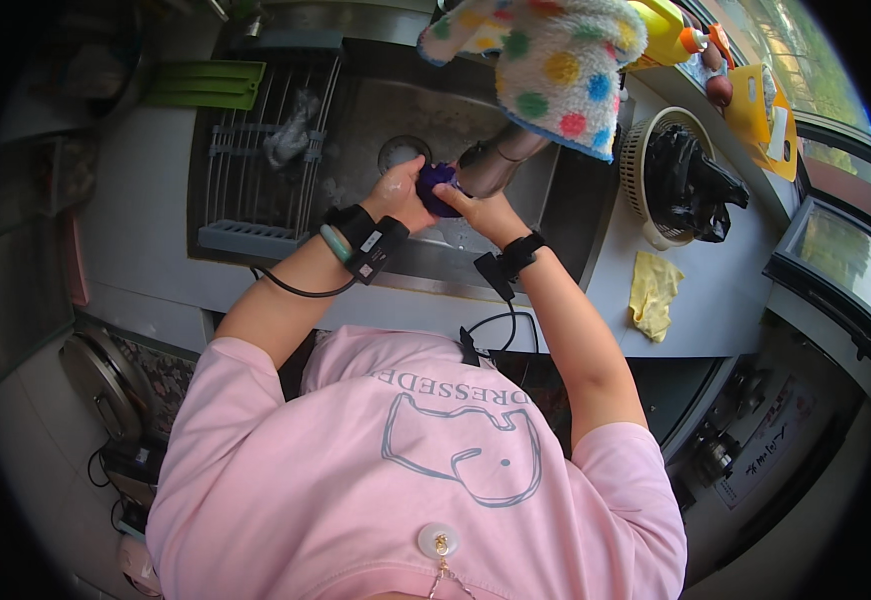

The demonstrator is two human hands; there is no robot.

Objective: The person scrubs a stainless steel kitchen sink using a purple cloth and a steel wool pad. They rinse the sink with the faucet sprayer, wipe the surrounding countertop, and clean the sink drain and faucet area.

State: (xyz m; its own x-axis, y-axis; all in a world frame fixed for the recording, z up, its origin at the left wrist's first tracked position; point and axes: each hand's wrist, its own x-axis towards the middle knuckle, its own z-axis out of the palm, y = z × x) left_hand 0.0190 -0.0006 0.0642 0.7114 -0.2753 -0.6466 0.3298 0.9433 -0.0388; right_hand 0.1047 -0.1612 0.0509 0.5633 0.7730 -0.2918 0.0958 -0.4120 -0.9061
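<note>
Purple object (438,187), upper centre of frame, over the steel sink (396,103); exact kind unclear. Fingers of left hand (401,196) and right hand (488,213) both grasp it, one from each side, beside the faucet (504,160). Dotted towel (568,72) upper right of centre; yellow cloth (656,297) on table (706,315), right.

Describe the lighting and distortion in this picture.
Head view: the window at upper right is brightest, the left side dim; fisheye bends the counter's edges, with black corners; the purple thing shows too dark and small to make out detail.
</note>
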